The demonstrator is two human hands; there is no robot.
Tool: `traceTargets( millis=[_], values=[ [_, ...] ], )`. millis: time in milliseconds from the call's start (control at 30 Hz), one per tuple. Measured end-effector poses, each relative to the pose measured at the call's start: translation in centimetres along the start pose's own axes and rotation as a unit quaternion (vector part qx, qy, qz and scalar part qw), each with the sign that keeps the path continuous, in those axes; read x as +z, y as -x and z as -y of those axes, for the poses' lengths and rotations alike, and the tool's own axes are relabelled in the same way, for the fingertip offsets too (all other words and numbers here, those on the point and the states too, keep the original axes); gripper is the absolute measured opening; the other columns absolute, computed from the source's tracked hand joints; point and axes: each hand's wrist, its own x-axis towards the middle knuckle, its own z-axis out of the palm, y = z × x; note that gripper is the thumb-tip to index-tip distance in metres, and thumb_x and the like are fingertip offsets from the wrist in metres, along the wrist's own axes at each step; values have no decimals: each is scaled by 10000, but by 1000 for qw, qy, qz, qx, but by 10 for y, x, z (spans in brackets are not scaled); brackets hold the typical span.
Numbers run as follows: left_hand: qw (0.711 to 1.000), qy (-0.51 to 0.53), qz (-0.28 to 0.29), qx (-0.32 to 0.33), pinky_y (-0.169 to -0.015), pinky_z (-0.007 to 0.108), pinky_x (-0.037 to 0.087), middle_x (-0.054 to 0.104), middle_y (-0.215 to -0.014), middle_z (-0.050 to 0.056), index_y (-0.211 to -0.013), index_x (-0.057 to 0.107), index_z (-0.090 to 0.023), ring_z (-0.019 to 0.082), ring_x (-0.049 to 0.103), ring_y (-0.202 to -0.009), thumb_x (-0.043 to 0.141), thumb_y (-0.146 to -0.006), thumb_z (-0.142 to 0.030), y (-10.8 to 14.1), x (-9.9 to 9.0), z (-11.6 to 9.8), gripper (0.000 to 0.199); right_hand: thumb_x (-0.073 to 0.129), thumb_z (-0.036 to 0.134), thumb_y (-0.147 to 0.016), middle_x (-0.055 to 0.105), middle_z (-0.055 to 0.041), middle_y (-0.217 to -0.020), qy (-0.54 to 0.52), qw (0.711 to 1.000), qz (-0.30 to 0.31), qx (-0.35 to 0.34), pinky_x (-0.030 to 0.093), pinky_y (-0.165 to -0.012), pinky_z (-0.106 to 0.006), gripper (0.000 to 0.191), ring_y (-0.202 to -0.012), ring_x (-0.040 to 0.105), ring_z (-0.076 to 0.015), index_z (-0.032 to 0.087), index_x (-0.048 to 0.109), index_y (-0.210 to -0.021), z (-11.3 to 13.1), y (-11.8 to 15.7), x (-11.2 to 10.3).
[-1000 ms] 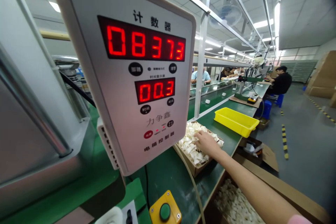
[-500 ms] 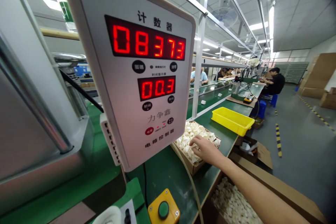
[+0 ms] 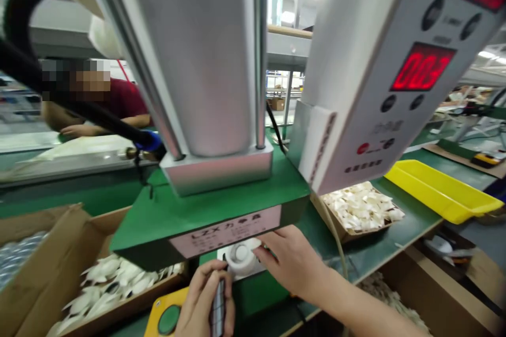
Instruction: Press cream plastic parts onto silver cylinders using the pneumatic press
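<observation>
While the left hand clasps a dark object, the right pinches a small white piece under the press

Where the green head of the press (image 3: pixel 213 205) overhangs the bench, a white round part (image 3: pixel 240 259) sits just below its front edge. The right hand (image 3: pixel 292 260) reaches in from the right of the press, thumb and forefinger closed on a small white piece (image 3: pixel 256 243) close beside the round part; whether the two touch, I cannot tell. The left hand (image 3: pixel 200 299), below the front of the press, has its fingers curled around a dark object (image 3: pixel 217 311) with a pale grid pattern, its forefinger reaching near the round part's left side.

In front of the press, just left of the left hand, a yellow box bears a green button (image 3: pixel 169 319). To the left of the press, a carton (image 3: pixel 122 321) holds loose white pieces; farther left stands another open carton (image 3: pixel 51 253) with bluish-grey contents. Attached at the right of the press, the counter box (image 3: pixel 356 131) shows red digits. Beyond its lower edge lie a shallow box of pale pieces (image 3: pixel 361 208) and, farther right of the press, a yellow tray (image 3: pixel 443 189). Behind the press, to its left, sits a person in a dark red top (image 3: pixel 124 100).
</observation>
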Motion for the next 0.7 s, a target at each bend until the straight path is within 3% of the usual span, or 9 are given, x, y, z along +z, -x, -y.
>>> traceTargets(
  millis=[200,367,567,700],
  values=[
    [999,-28,14,39,-286,127,227,535,-568,-63,-968,486,-235,50,378,-292,541,-826,-502,1,-5,12,307,508,152,-892,620,-6,-963,82,991,75,-72,408,-851,-311,141,-975,541,-173,223,549,-1007,13,-15,20],
    [996,-62,31,49,-301,132,211,501,-473,-65,-1023,462,-222,65,365,-300,493,-854,-517,0,-9,17,342,476,164,-916,608,14,-968,75,992,95,-44,378,-775,-296,138,-909,528,-161,244,544,-1006,13,-4,21],
    [996,-67,34,48,-310,138,213,530,-533,-61,-1045,457,-229,55,363,-311,491,-857,-523,-2,-11,18,350,452,154,-924,610,26,-1019,77,987,134,-37,362,-803,-316,154,-971,507,-166,244,547,-1005,10,4,29],
    [993,-100,25,53,-301,165,239,499,-455,-66,-1043,495,-227,78,364,-294,515,-822,-574,-4,-14,22,412,499,367,-928,618,28,-1073,64,994,82,-29,379,-837,-342,223,-985,502,-178,259,534,-1120,13,7,33]
  ],
)
